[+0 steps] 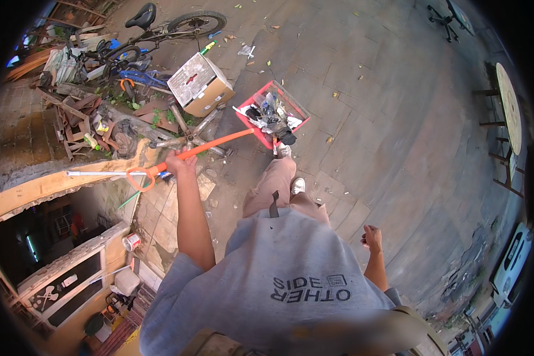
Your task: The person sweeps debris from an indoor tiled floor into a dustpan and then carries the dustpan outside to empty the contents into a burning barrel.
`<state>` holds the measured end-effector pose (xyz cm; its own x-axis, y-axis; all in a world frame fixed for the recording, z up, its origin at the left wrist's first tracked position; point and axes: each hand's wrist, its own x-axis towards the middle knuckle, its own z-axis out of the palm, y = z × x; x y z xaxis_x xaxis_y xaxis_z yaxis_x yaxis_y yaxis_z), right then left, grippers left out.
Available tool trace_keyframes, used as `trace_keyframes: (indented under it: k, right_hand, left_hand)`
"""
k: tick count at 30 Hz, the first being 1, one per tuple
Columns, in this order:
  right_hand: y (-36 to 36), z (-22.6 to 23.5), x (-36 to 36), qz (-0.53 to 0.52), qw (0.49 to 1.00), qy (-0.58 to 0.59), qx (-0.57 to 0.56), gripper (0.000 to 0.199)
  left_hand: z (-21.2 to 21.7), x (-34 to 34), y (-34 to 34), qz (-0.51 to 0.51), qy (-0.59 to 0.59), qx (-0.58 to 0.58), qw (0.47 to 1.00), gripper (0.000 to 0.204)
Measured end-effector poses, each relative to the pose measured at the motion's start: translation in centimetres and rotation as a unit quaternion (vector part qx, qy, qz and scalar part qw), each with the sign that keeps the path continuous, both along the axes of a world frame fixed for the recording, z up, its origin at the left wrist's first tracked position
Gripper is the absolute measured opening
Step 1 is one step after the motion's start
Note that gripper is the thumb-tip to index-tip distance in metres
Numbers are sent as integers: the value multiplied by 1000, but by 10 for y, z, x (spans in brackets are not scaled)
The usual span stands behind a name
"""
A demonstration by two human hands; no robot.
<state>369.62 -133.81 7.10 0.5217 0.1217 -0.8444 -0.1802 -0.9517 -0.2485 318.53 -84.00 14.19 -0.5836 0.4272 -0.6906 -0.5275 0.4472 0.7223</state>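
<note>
My left hand [179, 164] is closed around a long orange handle [219, 141] with a D-shaped grip at its near end. The handle's far end meets the near left corner of a red open bin [302, 124]; whether the two are joined I cannot tell. Mixed rubbish [272, 113], with clear plastic, white scraps and dark pieces, fills the bin. A thin white pole [98, 173] crosses near the D-grip, and dark blue bristles show below my left hand. My right hand [371, 237] hangs at my right side with its fingers curled in and nothing visible in them.
A cardboard box [210, 98] stands left of the bin, beside a metal star-shaped base [190, 139]. Behind are a bicycle [160, 29] and broken debris [80, 121]. A low broken wall [41, 193] runs along the left. A round table [507, 110] is far right.
</note>
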Motion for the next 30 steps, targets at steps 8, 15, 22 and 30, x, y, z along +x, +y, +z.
trace_keyframes:
  k: [8,15,22,30]
  right_hand:
    - [185,7,77,-33,996,-76,40,38]
    - [359,49,115,-47,997,-39,46,38]
    - [541,43,190,6,1000,2,24,37]
    - [790,3,383,13,999,-13,38,31]
  left_hand:
    - [-16,126,211,-13,-37,27,999,23]
    - [-22,219,418,20,-60,32,997,23]
    - [-25,280,602,56,-16,64,996,21]
    - [4,388,802,83,53,43,994,21]
